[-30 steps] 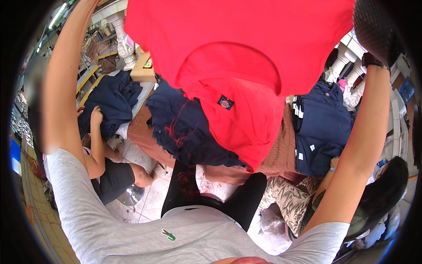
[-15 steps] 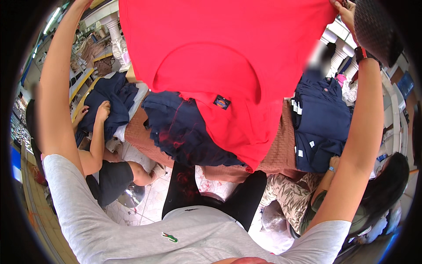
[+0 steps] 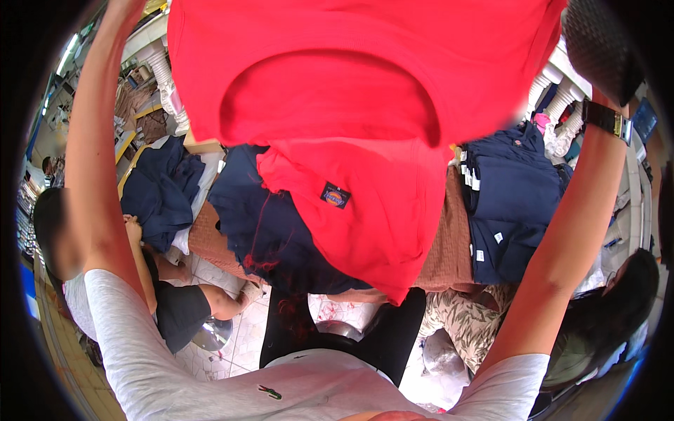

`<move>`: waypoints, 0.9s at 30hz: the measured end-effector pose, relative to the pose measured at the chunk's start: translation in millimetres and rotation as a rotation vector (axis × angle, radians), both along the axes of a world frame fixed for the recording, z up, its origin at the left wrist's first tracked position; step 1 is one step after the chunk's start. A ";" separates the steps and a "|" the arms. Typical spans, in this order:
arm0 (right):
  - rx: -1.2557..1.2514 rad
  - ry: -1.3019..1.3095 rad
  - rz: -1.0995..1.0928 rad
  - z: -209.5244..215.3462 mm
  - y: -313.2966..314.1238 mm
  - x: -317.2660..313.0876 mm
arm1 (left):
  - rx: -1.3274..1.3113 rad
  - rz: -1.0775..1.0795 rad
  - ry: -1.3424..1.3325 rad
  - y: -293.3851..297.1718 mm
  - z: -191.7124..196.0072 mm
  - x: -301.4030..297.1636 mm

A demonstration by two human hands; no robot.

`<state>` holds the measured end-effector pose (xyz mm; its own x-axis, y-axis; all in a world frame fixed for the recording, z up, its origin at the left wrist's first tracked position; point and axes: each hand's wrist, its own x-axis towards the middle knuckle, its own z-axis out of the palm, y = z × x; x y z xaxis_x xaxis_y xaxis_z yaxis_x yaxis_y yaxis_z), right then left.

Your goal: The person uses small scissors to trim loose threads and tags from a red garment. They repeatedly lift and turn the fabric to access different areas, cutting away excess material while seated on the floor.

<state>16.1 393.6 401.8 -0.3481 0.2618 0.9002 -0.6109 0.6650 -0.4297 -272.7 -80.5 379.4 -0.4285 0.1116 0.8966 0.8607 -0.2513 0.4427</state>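
A red T-shirt [image 3: 351,24] is spread wide in front of me at the top of the view, its round neck opening toward me. My left arm [image 3: 98,147] reaches up to its left side, and my right arm [image 3: 562,231], with a watch [image 3: 607,123] at the wrist, reaches up to its right. Both hands lie beyond what I can see; the fingers are hidden. Below, red cloth [image 3: 379,217] with a dark label [image 3: 335,195] lies over a pile of navy garments [image 3: 281,238]. Whether that cloth belongs to the raised shirt I cannot tell.
The pile rests on a brown-covered table [image 3: 456,231]. Folded navy garments [image 3: 512,182] are stacked at the right. At left, a co-worker's hand [image 3: 132,226] is by a navy garment [image 3: 161,182]. Another person [image 3: 611,323] sits at right. A dark textured object [image 3: 604,52] covers the upper right.
The red T-shirt has gone up and its neck opening looks wider. My right hand, earlier gripping its corner, has left view. The left co-worker's hands have shifted off the garment's middle.
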 end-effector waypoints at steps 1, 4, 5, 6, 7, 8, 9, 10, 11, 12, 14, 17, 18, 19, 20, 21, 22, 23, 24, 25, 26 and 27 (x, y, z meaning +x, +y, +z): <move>0.317 0.135 -0.218 -8.2 44.6 -20.4 | -0.027 0.017 -0.041 5.9 2.3 -10.3; 0.310 -0.220 -0.476 -51.5 123.8 -49.3 | -0.232 -0.240 -0.310 87.5 -39.3 -59.2; 0.152 -0.375 -0.380 -82.4 124.5 -89.2 | -0.313 -0.207 -0.406 82.1 -58.7 -73.2; 0.068 -0.480 -0.379 -91.6 131.3 -106.4 | -0.375 -0.225 -0.470 89.7 -65.1 -91.0; -0.087 -0.499 -0.242 -114.6 71.2 -120.4 | -0.284 -0.155 -0.522 77.6 -83.5 -113.0; -0.136 -0.466 -0.159 -122.9 49.7 -119.9 | -0.192 -0.129 -0.547 80.7 -93.1 -137.6; -0.153 -0.392 -0.055 -118.7 48.5 -117.3 | -0.225 -0.200 -0.405 75.8 -99.5 -161.1; -0.178 -0.319 0.040 -115.9 47.6 -116.1 | -0.105 -0.157 -0.363 74.4 -102.2 -188.3; -0.206 -0.261 0.103 -114.7 52.3 -113.0 | 0.014 -0.131 -0.320 89.2 -102.0 -196.9; -0.255 -0.198 0.138 -115.3 64.0 -119.6 | 0.133 -0.101 -0.278 98.0 -102.7 -203.7; -0.354 -0.039 0.088 -127.4 98.8 -143.0 | 0.087 -0.116 -0.148 103.3 -115.9 -213.7; -0.363 -0.222 0.119 -172.0 104.2 -162.6 | 0.013 -0.163 -0.235 77.9 -170.8 -232.3; -0.361 -0.279 0.021 -189.1 105.6 -151.5 | -0.013 -0.016 -0.389 112.4 -187.9 -201.1; -0.365 -0.283 -0.010 -207.9 105.5 -156.6 | -0.144 0.072 -0.440 108.1 -207.3 -194.2; -0.367 -0.298 -0.023 -235.8 103.7 -169.5 | -0.173 0.045 -0.456 88.5 -238.8 -202.3; -0.289 -0.421 -0.109 -267.8 118.8 -169.8 | -0.321 0.109 -0.486 92.5 -258.8 -189.6; -0.234 -0.538 -0.125 -293.9 120.0 -166.4 | -0.447 0.190 -0.519 77.0 -278.1 -186.7; -0.165 -0.660 -0.156 -321.3 123.9 -161.5 | -0.592 0.200 -0.540 67.5 -292.8 -178.6; -0.120 -0.783 -0.143 -342.5 118.5 -146.2 | -0.739 0.203 -0.563 58.9 -310.3 -165.8; 0.021 -0.745 -0.304 -350.3 115.2 -120.6 | -0.846 0.350 -0.502 75.9 -297.7 -123.9; -0.003 -0.709 -0.370 -352.7 92.4 -111.8 | -0.810 0.535 -0.127 55.7 -306.9 -113.9; -0.064 -0.646 -0.324 -352.5 78.2 -97.3 | -0.674 0.428 -0.105 57.4 -302.8 -91.3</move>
